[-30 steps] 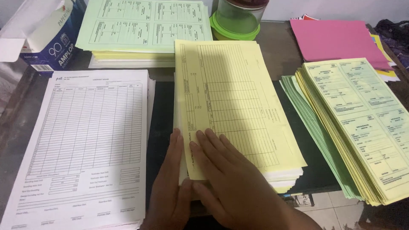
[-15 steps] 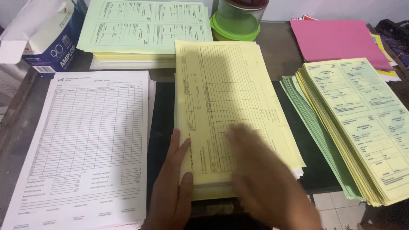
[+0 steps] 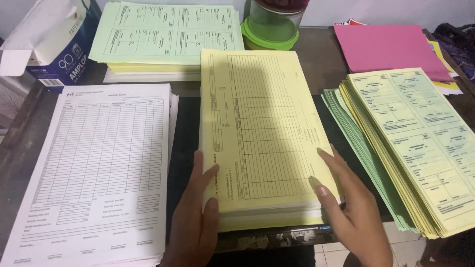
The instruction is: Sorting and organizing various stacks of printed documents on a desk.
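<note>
While left hand (image 3: pixel 195 222) and right hand (image 3: pixel 346 207), both flat and spread, clamp yellow form stack (image 3: pixel 262 133) at tabletop front edge: uneven squeeze could skew top sheets.

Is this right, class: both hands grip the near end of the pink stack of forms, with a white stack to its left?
Not quite. The head view shows the left hand and right hand at the near end of a yellow stack of forms, not a pink one. The white stack does lie to its left.
</note>
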